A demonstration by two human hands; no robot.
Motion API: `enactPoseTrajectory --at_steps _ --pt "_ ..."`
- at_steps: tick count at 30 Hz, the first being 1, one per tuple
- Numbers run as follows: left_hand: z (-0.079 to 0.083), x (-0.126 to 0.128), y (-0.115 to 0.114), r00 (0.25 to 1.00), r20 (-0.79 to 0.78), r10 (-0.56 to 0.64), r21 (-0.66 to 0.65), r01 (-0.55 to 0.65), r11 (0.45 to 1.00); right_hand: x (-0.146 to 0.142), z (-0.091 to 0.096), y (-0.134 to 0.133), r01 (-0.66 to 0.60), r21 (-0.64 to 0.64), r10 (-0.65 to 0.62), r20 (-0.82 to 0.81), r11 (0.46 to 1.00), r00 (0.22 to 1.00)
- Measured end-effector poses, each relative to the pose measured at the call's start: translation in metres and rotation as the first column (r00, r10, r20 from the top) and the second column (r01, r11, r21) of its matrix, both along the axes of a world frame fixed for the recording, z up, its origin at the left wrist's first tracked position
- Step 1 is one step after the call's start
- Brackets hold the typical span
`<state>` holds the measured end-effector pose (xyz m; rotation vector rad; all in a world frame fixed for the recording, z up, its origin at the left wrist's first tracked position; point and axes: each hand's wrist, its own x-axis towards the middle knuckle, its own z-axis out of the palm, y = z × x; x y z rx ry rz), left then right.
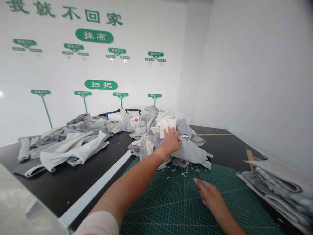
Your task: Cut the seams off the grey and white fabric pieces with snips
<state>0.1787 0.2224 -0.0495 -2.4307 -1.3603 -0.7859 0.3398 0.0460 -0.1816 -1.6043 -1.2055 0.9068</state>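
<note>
My left hand [171, 141] stretches out to a heap of grey and cream cloth pieces [195, 151]. Its fingers are spread and lie on a cream cloth [167, 125] at the front of the heap. Over the green cutting mat [176, 202], my right hand [209, 195] is closed around small scissors [201, 179] with dark blades and a bit of blue handle showing. The blades point up and away from me, apart from the cloth. Small pale scraps [184, 174] lie on the mat between the heap and the scissors.
A second spread of grey and cream cloths [73, 140] covers the table's left side. A clear plastic box [127, 122] with a dark handle stands at the back. Folded fabric [276, 186] is stacked at the right edge, by a wooden strip [249, 156]. White walls rise behind.
</note>
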Motion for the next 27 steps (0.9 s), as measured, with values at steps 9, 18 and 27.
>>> enactPoseTrajectory --at_steps 9,18,27 --pt "-0.003 -0.005 -0.004 0.996 -0.089 -0.032 0.051 0.037 0.998 0.004 -0.008 0.005 0.013 -0.005 -0.012 0.097 1.000 0.995" --pt "-0.004 -0.011 -0.005 0.993 -0.115 -0.033 0.053 0.040 0.998 0.002 -0.005 0.003 0.005 -0.003 -0.005 0.120 1.000 0.993" --pt "-0.009 -0.018 -0.006 0.998 -0.061 0.019 0.121 -0.011 0.993 0.000 -0.005 0.003 0.001 0.031 -0.006 0.177 1.000 0.984"
